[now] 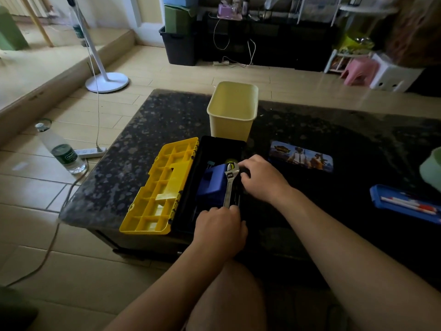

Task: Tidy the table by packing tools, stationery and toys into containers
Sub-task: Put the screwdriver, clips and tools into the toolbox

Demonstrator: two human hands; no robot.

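One open toolbox [214,142] sits at the near left corner of the dark speckled surface [155,130], its single yellow lid [162,185] folded out flat to the left. One silver adjustable wrench [229,185] lies lengthwise in the black box, along the right side of one blue block [212,185]; one yellow-green ball [230,160] shows just behind its head.

The left hand [219,225] curls round the handle end of the wrench. The right hand [262,177] lies bent over the box's right rim with fingertips by the wrench head; I cannot tell whether it pinches anything.

Other containers number three: one pale yellow bin [232,111] just behind the toolbox, one printed tin [300,156] to the right, and one blue case [381,199] holding pens [405,203], too blurred to count. One bottle [60,149] stands on the floor.
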